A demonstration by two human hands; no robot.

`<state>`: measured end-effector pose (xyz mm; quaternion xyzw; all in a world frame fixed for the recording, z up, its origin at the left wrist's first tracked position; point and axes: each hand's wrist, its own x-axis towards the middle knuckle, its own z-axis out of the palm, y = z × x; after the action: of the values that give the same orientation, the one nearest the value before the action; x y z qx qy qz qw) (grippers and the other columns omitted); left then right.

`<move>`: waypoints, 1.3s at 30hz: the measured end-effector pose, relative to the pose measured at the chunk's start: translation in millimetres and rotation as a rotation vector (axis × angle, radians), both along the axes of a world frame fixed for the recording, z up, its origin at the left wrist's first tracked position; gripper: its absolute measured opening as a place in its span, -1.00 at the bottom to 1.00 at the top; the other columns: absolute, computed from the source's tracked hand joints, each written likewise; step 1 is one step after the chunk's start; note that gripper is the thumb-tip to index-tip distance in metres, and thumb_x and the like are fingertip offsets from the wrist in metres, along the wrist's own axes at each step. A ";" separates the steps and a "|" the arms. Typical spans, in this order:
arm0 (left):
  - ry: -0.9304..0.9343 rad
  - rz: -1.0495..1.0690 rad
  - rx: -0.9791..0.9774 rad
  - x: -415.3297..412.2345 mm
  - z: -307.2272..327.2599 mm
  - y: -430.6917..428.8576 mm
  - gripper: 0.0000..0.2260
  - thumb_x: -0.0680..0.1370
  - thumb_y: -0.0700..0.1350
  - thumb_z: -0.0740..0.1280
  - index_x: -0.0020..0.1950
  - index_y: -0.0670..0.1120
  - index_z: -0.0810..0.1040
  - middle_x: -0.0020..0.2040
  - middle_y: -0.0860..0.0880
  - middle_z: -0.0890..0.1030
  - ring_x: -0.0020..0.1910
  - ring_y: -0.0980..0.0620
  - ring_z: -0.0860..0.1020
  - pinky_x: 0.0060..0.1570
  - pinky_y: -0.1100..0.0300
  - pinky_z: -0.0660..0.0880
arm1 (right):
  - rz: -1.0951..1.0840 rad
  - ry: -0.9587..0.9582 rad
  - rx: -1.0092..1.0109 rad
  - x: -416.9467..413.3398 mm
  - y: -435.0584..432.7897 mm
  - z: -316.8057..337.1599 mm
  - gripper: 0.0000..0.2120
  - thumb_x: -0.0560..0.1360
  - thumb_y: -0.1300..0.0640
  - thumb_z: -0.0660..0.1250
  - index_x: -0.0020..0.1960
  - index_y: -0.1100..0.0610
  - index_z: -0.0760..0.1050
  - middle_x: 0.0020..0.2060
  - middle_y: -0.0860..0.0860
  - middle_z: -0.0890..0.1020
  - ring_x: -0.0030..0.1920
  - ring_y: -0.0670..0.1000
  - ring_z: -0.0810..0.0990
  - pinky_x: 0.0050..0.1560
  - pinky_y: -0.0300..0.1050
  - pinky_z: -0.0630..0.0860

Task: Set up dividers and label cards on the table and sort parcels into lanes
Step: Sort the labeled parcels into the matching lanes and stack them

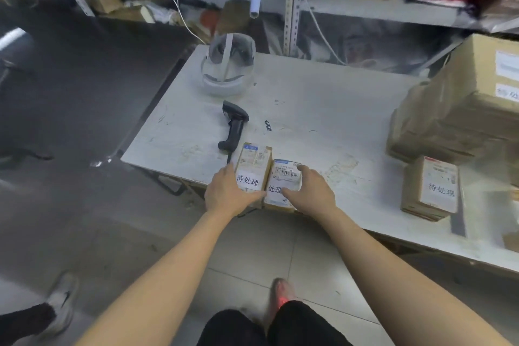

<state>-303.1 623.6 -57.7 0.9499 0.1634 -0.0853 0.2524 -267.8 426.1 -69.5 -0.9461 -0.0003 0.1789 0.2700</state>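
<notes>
matt cardboard parcels point(254, 168), scuffed white table point(323, 109) — plastic scanner point(234, 126)
</notes>
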 end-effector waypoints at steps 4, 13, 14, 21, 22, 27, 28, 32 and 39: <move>0.047 -0.010 -0.013 5.7 -9.2 -1.7 -0.13 0.09 0.45 0.42 0.26 0.01 0.37 0.10 0.04 0.56 0.09 -0.02 0.55 -0.09 0.03 0.58 | -0.009 0.019 -0.063 -0.2 14.1 -11.9 -0.21 0.44 -0.25 0.36 0.52 0.05 0.16 0.31 0.06 0.43 0.28 0.12 0.46 0.10 0.03 0.47; -0.039 0.030 -0.213 14.1 -17.6 29.5 -0.19 0.03 0.40 0.40 0.15 0.01 0.39 -0.09 0.05 0.56 -0.12 -0.03 0.58 -0.22 0.06 0.59 | -0.257 -0.046 -0.179 -4.6 61.1 -25.0 -0.09 0.26 -0.44 0.33 0.41 0.08 0.22 0.19 0.05 0.39 0.19 0.13 0.43 -0.15 0.02 0.39; -0.046 0.027 -0.229 15.4 -18.2 34.1 -0.19 0.03 0.39 0.41 0.15 0.01 0.40 -0.07 0.04 0.58 -0.12 -0.02 0.59 -0.21 0.04 0.60 | -0.280 -0.052 -0.191 -6.5 66.1 -27.8 -0.07 0.24 -0.43 0.35 0.41 0.08 0.20 0.21 0.05 0.37 0.20 0.13 0.41 -0.17 0.01 0.38; -0.161 0.012 -0.303 14.7 -31.4 57.6 -0.38 0.19 0.18 0.56 0.15 0.03 0.46 0.00 0.08 0.56 -0.04 0.03 0.58 -0.12 0.01 0.58 | -0.496 0.036 -0.238 -18.5 86.5 -42.4 -0.09 0.21 -0.29 0.44 0.38 0.17 0.25 0.17 0.09 0.46 0.22 0.13 0.42 -0.07 0.01 0.47; -0.180 0.008 -0.307 15.0 -32.7 58.8 -0.39 0.19 0.17 0.57 0.16 0.03 0.47 0.01 0.08 0.55 -0.03 0.03 0.57 -0.11 0.02 0.58 | -0.520 0.032 -0.249 -18.7 87.5 -42.9 -0.17 0.21 -0.28 0.43 0.30 0.16 0.31 0.14 0.08 0.48 0.19 0.12 0.44 -0.08 0.00 0.45; -0.220 -0.020 -0.324 21.0 -35.4 67.4 -0.37 0.19 0.18 0.57 0.18 0.03 0.48 0.02 0.10 0.56 -0.02 0.05 0.58 -0.12 0.13 0.53 | -0.585 0.014 -0.263 -16.2 86.0 -40.0 -0.28 0.13 -0.25 0.42 0.17 0.10 0.38 0.05 0.02 0.52 0.12 0.08 0.50 -0.16 -0.06 0.38; -0.215 -0.029 -0.324 23.3 -35.9 69.3 -0.37 0.19 0.18 0.57 0.17 0.04 0.47 0.02 0.10 0.56 -0.02 0.04 0.58 -0.12 0.14 0.53 | -0.594 0.004 -0.261 -16.2 84.9 -39.5 -0.27 0.11 -0.26 0.41 0.17 0.09 0.39 0.04 0.00 0.53 0.11 0.07 0.50 -0.16 -0.07 0.39; -0.206 -0.055 -0.299 31.0 -33.6 72.3 -0.36 0.17 0.22 0.55 0.17 0.09 0.46 0.03 0.13 0.57 0.00 0.04 0.58 -0.11 0.15 0.50 | -0.627 -0.007 -0.244 -16.9 80.1 -36.0 -0.26 0.05 -0.31 0.35 0.14 0.04 0.42 0.02 -0.04 0.55 0.09 0.06 0.53 -0.13 -0.06 0.43; -0.275 -0.087 -0.348 40.2 -14.9 53.6 -0.37 0.17 0.25 0.53 0.15 0.08 0.47 0.02 0.13 0.60 -0.06 0.07 0.56 -0.18 0.22 0.36 | -0.717 0.036 -0.168 -30.0 63.0 -23.4 -0.39 0.02 -0.36 0.31 -0.05 -0.03 0.45 -0.14 -0.08 0.59 -0.06 0.05 0.59 -0.15 -0.09 0.50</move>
<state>-263.0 677.3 -72.6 0.9010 0.0690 0.0071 0.4283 -297.8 489.1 -92.9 -0.9018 0.3506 0.0889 0.2368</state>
